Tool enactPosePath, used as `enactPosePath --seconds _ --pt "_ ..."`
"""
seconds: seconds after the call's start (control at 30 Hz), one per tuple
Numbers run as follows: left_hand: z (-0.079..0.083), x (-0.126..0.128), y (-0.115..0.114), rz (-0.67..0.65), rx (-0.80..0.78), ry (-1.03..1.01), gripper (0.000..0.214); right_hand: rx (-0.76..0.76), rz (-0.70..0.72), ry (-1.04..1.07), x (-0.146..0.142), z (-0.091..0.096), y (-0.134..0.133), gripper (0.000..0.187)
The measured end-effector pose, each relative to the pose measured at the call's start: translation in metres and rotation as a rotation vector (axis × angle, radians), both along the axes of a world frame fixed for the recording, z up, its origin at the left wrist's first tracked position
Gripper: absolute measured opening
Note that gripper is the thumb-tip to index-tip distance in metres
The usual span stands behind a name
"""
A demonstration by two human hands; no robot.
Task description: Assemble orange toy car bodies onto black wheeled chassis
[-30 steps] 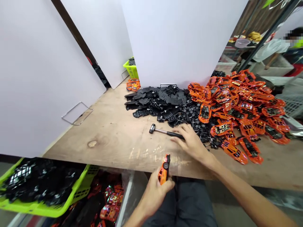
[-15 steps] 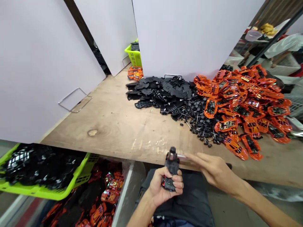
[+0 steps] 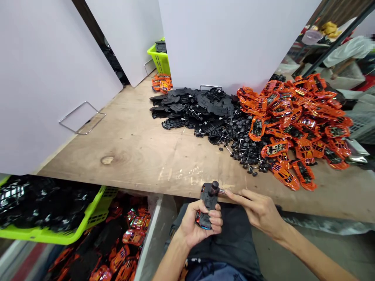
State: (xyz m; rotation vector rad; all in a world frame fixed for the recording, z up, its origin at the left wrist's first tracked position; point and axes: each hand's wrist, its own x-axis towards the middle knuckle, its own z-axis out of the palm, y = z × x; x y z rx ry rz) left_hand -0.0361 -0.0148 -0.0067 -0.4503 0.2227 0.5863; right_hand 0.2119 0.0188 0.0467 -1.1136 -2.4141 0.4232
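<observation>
My left hand (image 3: pixel 202 222) is wrapped around a toy car (image 3: pixel 208 205) above my lap, its black underside facing up and bits of the orange-red body showing at the edge. My right hand (image 3: pixel 259 208) holds a small hammer with a dark round head (image 3: pixel 215 186) and a thin metal shaft, the index finger stretched along it. The hammer head is over the far end of the car's underside; whether it touches is hard to tell. Most of the handle is hidden by my right hand.
On the wooden table (image 3: pixel 140 152) lie piles of black chassis (image 3: pixel 202 107), wheels on axles (image 3: pixel 246 144) and orange car bodies (image 3: pixel 293 113). A green basket (image 3: pixel 70 236) of black parts and a bin of orange cars (image 3: pixel 131 236) are at lower left. White panels (image 3: pixel 234 43) stand behind.
The hammer head has shifted slightly right and tilted over the car. My right hand's fingers have curled more around the handle. The view has moved a little.
</observation>
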Motion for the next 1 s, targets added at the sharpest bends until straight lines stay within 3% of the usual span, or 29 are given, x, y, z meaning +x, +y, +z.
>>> enactPosePath --seconds 0.13,0.27,0.47,0.53,0.63,0.73,0.8,0.9,0.93,1.0 --pt "0.003 -0.001 0.001 -0.018 -0.02 -0.021 0.033 -0.059 -0.149 0.101 -0.013 -0.007 0.01 0.062" --pt "0.006 -0.002 0.002 -0.012 -0.032 -0.01 0.032 -0.094 -0.069 0.008 -0.021 -0.014 0.02 0.061" --pt "0.006 0.0 0.006 -0.006 -0.02 0.032 0.033 -0.103 -0.052 -0.066 0.014 -0.019 0.011 0.063" --pt "0.006 0.002 0.005 0.013 0.003 0.087 0.032 -0.102 -0.118 -0.073 0.026 -0.021 0.016 0.059" --pt "0.01 0.003 -0.006 0.048 0.113 0.368 0.025 -0.07 -0.226 -0.025 0.029 -0.025 0.028 0.046" --pt "0.02 0.002 -0.021 0.044 0.328 0.754 0.032 0.013 -0.38 0.074 0.012 -0.024 0.027 0.035" --pt "0.026 0.001 -0.024 0.133 0.431 0.915 0.044 -0.126 -0.41 0.285 -0.01 -0.023 0.013 0.035" --pt "0.031 -0.003 -0.01 0.377 0.494 1.06 0.059 -0.53 -0.282 0.637 -0.051 -0.024 -0.016 0.049" --pt "0.031 -0.006 -0.002 0.412 0.539 1.108 0.061 -0.581 -0.278 0.714 -0.062 -0.025 -0.021 0.045" --pt "0.032 -0.016 0.016 0.383 0.709 1.224 0.054 -0.507 -0.321 0.779 -0.076 -0.03 -0.023 0.031"
